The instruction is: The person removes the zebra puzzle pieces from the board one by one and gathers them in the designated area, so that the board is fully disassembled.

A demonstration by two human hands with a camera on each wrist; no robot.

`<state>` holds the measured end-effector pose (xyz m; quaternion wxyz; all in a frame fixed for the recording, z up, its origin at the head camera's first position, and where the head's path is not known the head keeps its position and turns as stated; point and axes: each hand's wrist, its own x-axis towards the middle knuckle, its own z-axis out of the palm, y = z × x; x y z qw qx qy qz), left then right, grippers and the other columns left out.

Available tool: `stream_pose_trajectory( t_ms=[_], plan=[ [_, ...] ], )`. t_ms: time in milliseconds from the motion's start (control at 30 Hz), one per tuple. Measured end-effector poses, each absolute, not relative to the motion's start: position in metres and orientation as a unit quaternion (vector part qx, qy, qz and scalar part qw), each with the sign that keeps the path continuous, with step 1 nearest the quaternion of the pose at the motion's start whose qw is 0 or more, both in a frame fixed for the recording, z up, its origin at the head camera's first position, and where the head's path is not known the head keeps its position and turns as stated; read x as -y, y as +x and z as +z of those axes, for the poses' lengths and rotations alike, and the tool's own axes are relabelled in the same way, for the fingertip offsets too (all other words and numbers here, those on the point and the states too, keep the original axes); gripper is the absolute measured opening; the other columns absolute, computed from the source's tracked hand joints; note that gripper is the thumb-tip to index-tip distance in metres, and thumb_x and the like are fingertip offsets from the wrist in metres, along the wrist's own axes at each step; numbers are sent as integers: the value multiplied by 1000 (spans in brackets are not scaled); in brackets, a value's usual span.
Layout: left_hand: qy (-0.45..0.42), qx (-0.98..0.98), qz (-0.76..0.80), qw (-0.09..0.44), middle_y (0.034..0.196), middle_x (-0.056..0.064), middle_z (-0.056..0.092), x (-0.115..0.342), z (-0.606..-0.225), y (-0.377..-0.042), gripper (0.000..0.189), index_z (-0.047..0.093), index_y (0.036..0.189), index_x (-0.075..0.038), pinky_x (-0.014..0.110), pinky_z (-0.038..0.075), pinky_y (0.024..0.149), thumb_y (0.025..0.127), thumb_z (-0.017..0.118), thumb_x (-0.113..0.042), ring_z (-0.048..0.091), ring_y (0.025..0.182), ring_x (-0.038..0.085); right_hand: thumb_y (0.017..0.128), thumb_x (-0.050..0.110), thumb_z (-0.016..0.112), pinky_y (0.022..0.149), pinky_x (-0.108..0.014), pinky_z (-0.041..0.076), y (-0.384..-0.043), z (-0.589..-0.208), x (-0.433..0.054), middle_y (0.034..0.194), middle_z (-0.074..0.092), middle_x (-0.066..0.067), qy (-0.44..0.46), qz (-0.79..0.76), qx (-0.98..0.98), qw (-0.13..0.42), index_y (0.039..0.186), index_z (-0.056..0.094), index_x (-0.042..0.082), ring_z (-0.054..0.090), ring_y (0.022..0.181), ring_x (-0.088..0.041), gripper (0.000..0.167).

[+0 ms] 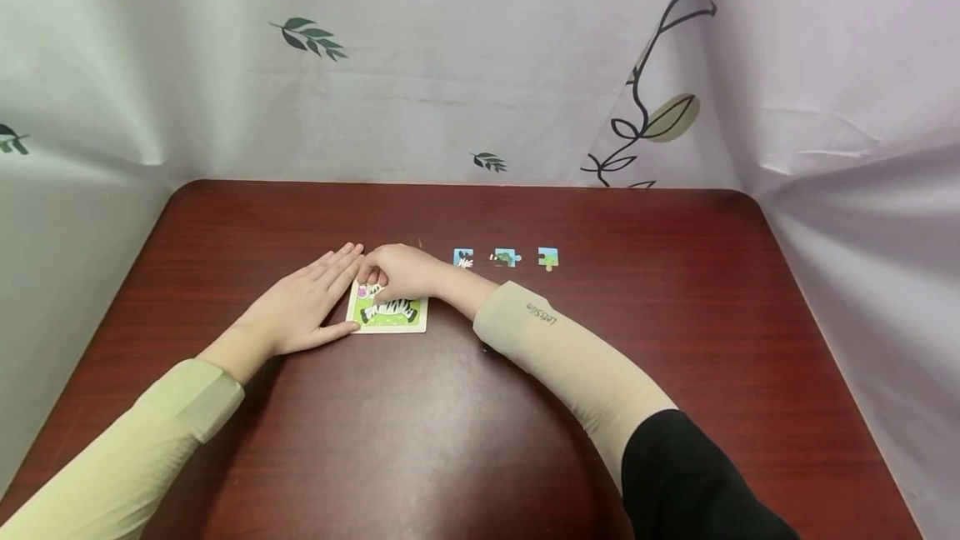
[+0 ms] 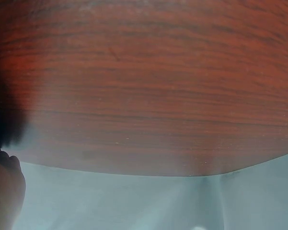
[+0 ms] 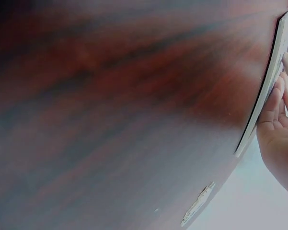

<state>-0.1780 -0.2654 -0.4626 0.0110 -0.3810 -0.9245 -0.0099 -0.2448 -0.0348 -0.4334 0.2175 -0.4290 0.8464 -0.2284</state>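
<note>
A small square jigsaw board (image 1: pixel 386 328) with a zebra picture on green lies left of the table's middle. Beside its left edge my left hand (image 1: pixel 303 307) lies with straight fingers, the thumb tip touching the lower left corner. My right hand (image 1: pixel 401 269) is over the upper part of the board, its fingers bent down at the upper left and its thumb laid over the picture. Whether a piece sits under or between those fingers is hidden. In the right wrist view the right hand (image 3: pixel 280 139) is against the board's edge (image 3: pixel 263 91).
Right of the board, three loose jigsaw pieces lie in a row: a zebra-head piece (image 1: pixel 463 257), a dark green and blue piece (image 1: pixel 506 257) and a green and blue piece (image 1: pixel 548 257). The brown wooden table (image 1: pixel 675 315) meets pale curtains (image 1: pixel 450 90) at its far edge.
</note>
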Motion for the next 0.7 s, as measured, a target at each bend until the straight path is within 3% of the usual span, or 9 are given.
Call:
stream_pose_trajectory(
  t_ms=[100,233,700],
  plan=[
    [-382,924,-11,13,173,25,28,266,-464,-178,97,29,164,7,27,2,138,99,64,-56,29,162,40,97,15,79,85,-15,46,-244,-434,35,112,71,-4,-427,-225,-848,217,125,73,9,61,94,-10,30],
    [-383,924,-10,15,173,25,28,267,-464,-178,97,29,164,7,25,-2,137,99,63,-58,29,162,39,97,16,78,85,-15,47,-243,-434,35,114,71,-4,-424,-222,-851,216,125,72,10,62,96,-11,29],
    [-380,925,-4,6,173,25,27,265,-462,-179,96,29,163,8,43,24,136,99,63,-55,30,161,41,93,9,81,82,-15,45,-244,-437,35,105,66,-2,-418,-262,-841,223,122,68,11,58,93,-10,32]
  ],
)
